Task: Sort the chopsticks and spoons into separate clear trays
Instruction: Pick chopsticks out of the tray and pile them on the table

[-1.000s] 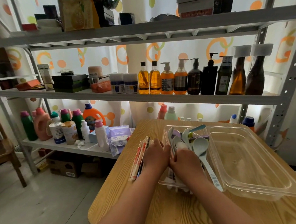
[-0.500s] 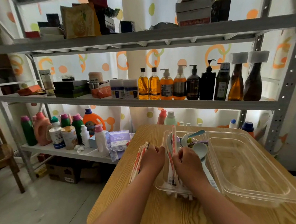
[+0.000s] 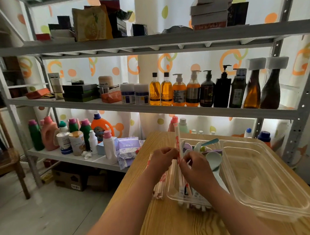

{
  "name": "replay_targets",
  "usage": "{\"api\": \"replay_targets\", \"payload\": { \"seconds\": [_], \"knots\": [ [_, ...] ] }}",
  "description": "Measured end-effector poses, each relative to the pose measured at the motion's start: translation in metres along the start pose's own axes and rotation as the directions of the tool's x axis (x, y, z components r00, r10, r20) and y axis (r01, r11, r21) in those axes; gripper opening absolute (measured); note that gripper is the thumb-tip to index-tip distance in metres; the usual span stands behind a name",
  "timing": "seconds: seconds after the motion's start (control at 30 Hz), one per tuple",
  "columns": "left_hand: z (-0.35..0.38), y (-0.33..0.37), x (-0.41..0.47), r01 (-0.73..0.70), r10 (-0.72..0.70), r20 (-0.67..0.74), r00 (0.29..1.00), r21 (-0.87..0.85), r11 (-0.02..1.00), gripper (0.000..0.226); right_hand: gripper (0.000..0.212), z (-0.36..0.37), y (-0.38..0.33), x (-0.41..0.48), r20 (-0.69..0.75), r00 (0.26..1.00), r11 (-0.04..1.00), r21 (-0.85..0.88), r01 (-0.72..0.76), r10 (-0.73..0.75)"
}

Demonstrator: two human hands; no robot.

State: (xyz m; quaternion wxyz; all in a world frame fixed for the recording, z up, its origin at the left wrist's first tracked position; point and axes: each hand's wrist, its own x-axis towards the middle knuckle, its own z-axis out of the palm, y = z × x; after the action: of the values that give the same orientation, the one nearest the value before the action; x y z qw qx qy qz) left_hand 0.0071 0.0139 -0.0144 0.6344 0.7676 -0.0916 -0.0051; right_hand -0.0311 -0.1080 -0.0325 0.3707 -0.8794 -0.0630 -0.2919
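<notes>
A wrapped pair of chopsticks stands nearly upright above the left clear tray. My left hand pinches it from the left and my right hand pinches it from the right. Inside that tray lie several pastel spoons and more wrapped chopsticks. A small pile of wrapped chopsticks lies on the wooden table left of the tray, partly hidden by my left forearm. The right clear tray holds nothing.
The wooden table has its left edge close to the chopstick pile. A grey metal shelf unit with bottles and boxes stands right behind the table. A wooden chair is at the far left on the floor.
Both hands rose from the left tray, lifting a wrapped pair of chopsticks to an upright pose. The camera tilted upward slightly.
</notes>
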Motion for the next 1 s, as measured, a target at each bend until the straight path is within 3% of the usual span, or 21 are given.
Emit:
{"api": "replay_targets", "payload": {
  "seconds": [0.23,0.37,0.53,0.7,0.83,1.0],
  "knots": [
    [-0.015,-0.005,0.0,-0.033,0.034,-0.12,0.992,0.011,0.999,0.021,0.015,0.006,0.004,-0.002,0.03,1.0,1.0,0.015,0.003,-0.004],
    [-0.025,-0.018,0.009,0.006,0.03,-0.185,0.982,0.191,0.982,0.019,0.019,0.003,0.005,-0.004,0.045,0.998,1.0,0.004,-0.031,0.031],
    [-0.029,-0.039,0.015,0.093,0.035,-0.241,0.97,0.498,0.862,0.028,0.021,0.001,0.009,-0.004,0.036,0.996,0.996,-0.002,-0.084,0.084],
    [-0.026,-0.054,0.018,0.182,0.013,-0.272,0.962,0.677,0.713,0.029,0.018,-0.001,0.012,-0.004,0.067,0.991,0.994,-0.024,-0.111,0.112],
    [-0.02,-0.058,0.02,0.197,0.019,-0.263,0.965,0.767,0.611,0.029,0.018,-0.002,0.017,-0.003,0.064,0.991,0.993,-0.039,-0.116,0.118],
    [-0.02,-0.063,0.021,0.186,0.047,-0.256,0.966,0.804,0.565,0.031,0.02,-0.003,0.019,-0.004,0.072,0.99,0.991,-0.05,-0.12,0.124]
  ]
}}
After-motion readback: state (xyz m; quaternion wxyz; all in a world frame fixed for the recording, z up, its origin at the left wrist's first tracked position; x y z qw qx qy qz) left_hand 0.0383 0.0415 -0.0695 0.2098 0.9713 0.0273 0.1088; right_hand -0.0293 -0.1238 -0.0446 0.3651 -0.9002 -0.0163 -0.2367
